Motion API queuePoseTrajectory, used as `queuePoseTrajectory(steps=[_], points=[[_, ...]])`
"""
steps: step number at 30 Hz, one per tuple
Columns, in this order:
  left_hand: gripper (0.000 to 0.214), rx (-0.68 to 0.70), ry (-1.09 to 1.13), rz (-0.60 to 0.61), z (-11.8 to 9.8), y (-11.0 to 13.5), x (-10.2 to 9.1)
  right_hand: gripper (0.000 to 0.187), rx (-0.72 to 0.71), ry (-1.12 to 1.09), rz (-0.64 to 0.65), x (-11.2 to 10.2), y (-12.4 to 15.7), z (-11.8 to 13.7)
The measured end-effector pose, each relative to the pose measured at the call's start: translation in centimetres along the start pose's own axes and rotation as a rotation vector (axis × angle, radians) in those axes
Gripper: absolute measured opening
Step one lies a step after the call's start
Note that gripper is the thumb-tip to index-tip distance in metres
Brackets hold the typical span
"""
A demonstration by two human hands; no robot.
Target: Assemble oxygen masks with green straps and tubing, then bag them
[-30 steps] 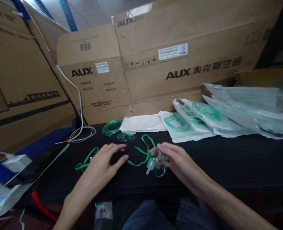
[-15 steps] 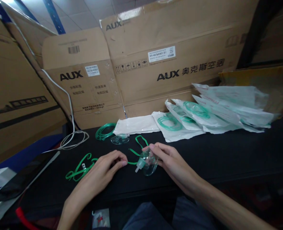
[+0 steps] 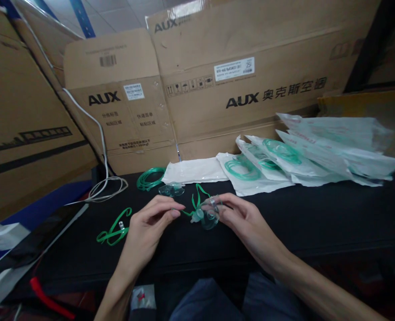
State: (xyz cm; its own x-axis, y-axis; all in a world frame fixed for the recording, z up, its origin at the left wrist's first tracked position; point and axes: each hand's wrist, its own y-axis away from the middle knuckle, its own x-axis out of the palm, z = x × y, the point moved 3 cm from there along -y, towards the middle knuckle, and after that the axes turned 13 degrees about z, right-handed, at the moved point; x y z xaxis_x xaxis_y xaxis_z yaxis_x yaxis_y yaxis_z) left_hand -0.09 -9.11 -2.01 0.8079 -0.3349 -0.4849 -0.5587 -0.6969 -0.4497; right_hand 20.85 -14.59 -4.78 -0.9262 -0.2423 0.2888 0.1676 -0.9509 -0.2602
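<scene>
My right hand [image 3: 239, 214] grips a clear oxygen mask [image 3: 211, 218] by its rim, above the black table. The mask's pale green connector points left, toward my other hand. A green elastic strap [image 3: 195, 199] loops up behind the mask. Its loose end runs left to my left hand [image 3: 155, 218], where thumb and fingertips pinch it. Left of that hand lies another green strap [image 3: 112, 235] with a small metal clip, partly hidden by the wrist. Behind my hands, a second clear mask [image 3: 172, 189] rests on the table beside a coil of green tubing [image 3: 150, 179].
White packets with coiled green tubing [image 3: 242, 171] lie fanned out at the back right. A flat white packet [image 3: 197, 171] is beside them. Large cardboard boxes [image 3: 197, 129] wall off the back. A white cable [image 3: 112, 189] lies coiled at the left.
The mask has turned in my right hand, and a metal strip now shows on it. My left hand has risen slightly, still pinching the strap end. The camera view has shifted a little.
</scene>
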Motion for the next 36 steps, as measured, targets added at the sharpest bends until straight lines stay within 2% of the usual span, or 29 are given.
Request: queuePoseTrajectory(steps=[2, 7, 12, 16, 19, 23, 28, 31, 36], points=[[0.009, 0.011, -0.006, -0.008, -0.1, 0.0, 0.2, 0.019, -0.007, 0.043, -0.008, 0.0, 0.0, -0.1], [0.011, -0.071, 0.018, 0.043, -0.2, 0.3, 1.6, 0.019, -0.045, 0.032, 0.026, -0.1, -0.1, -0.3], [0.014, 0.053, -0.205, 0.102, -0.7, 0.4, 2.0, 0.036, -0.066, 0.067, 0.065, -0.1, -0.3, -0.7], [0.029, 0.130, -0.266, 0.141, -0.7, 0.4, 2.1, 0.052, -0.069, 0.135, 0.084, 0.0, -0.4, -1.2], [0.028, 0.099, -0.297, 0.123, -0.4, 0.4, 2.2, 0.046, -0.067, 0.228, 0.059, -0.1, -0.4, -1.5], [0.012, 0.038, -0.297, 0.038, -0.2, 0.6, 2.0, 0.026, -0.074, 0.350, 0.029, -0.2, -0.3, -1.6], [0.007, 0.100, -0.357, 0.049, -0.9, 0.6, 2.1, 0.016, -0.071, 0.548, -0.058, 0.1, -0.1, -0.7], [0.009, 0.132, -0.367, 0.032, -1.4, 0.6, 2.2, 0.018, -0.061, 0.609, -0.096, 0.4, 0.0, -0.2], [0.013, 0.164, -0.380, -0.030, -1.9, 0.4, 2.0, 0.022, 0.035, 0.503, -0.080, 0.4, 0.1, -0.6]])
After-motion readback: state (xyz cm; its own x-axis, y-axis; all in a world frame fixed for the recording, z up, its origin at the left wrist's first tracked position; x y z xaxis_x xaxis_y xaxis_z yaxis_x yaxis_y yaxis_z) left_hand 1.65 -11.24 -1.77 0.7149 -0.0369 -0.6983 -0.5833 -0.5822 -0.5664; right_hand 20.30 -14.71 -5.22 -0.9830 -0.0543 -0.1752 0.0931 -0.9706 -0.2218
